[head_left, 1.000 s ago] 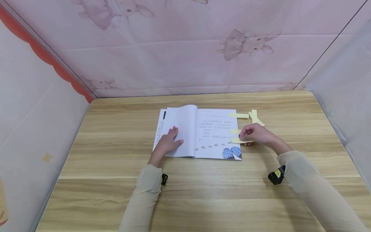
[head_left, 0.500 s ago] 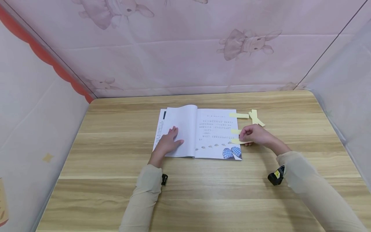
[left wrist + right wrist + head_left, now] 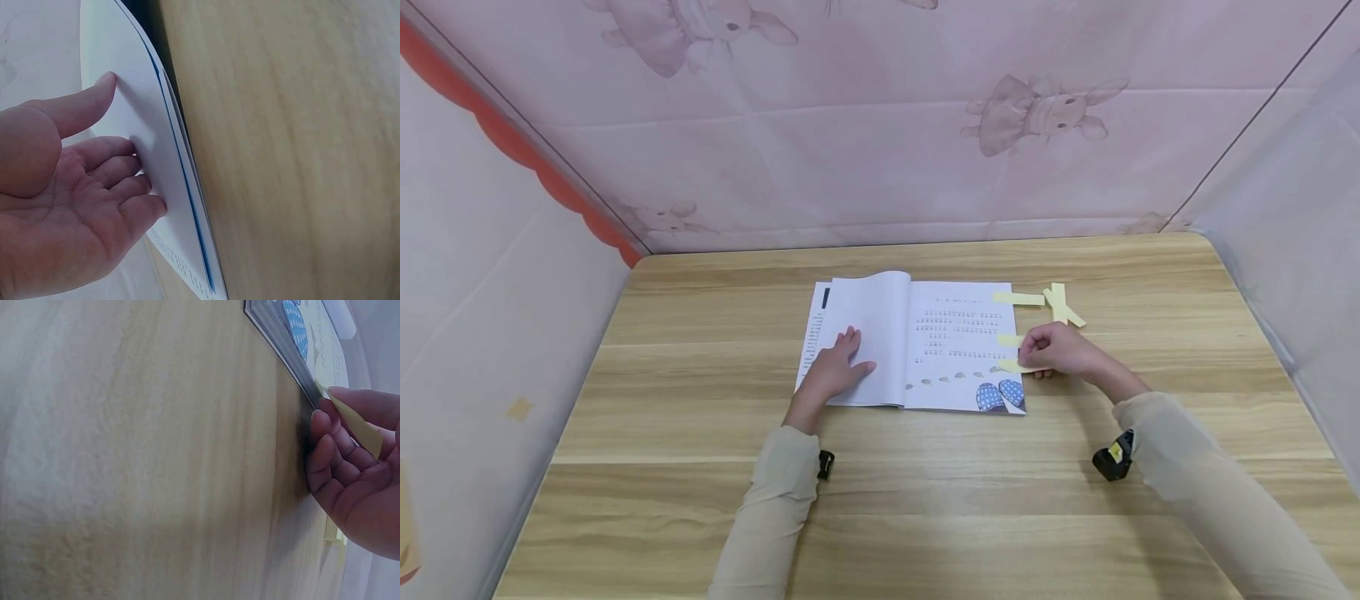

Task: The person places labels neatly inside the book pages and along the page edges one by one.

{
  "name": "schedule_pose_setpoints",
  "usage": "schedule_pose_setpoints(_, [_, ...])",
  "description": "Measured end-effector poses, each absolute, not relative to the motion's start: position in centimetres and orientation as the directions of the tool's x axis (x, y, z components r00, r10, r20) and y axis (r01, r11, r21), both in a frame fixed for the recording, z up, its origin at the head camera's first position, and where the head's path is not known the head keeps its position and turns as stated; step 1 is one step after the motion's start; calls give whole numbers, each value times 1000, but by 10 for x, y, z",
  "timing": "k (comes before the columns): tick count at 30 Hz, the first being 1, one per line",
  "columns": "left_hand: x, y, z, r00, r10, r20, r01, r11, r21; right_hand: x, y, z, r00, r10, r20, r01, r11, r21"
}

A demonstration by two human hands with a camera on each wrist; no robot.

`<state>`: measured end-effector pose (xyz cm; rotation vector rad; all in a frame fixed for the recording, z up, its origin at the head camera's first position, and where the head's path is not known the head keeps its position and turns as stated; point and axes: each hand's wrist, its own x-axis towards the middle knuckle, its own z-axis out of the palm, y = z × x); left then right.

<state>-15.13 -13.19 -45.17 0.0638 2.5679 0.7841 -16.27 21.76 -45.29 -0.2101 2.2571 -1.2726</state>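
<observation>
A book (image 3: 958, 342) lies spread on the table, its right page printed with text and blue spotted shapes at the lower corner. My left hand (image 3: 831, 372) rests with extended fingers on the blank left page (image 3: 868, 312), which bulges near the spine. At the book's right edge my right hand (image 3: 1062, 348) pinches a pale yellow sticky strip (image 3: 1009, 365) between thumb and finger. One end of that strip lies on the page; its other end curls up past the fingers in the right wrist view, where the hand (image 3: 359, 469) sits beside the stacked page edges.
Just above the held strip another yellow strip (image 3: 1009, 340) sticks out from the page edge. Higher up is a further yellow strip (image 3: 1019, 299). Crossed yellow strips (image 3: 1058, 302) lie on the wooden table (image 3: 940, 508) right of the book. A pink rabbit-print backdrop (image 3: 865, 167) stands behind.
The right hand and forearm have shifted very slightly left, and the free end of the pinched strip shows less behind the fingers. The left hand and the book stay where they were.
</observation>
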Motion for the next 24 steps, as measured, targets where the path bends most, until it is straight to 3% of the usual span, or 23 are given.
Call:
schedule_pose_setpoints(15, [-152, -132, -451, -893, 167, -419, -95, 839, 536, -165, 215, -458, -867, -337, -368, 71, 646, -760])
schedule_pose_setpoints(24, [-151, -131, -450, -894, 166, -417, -95, 838, 537, -161, 219, -444, -908, -316, -274, -54, 738, -673])
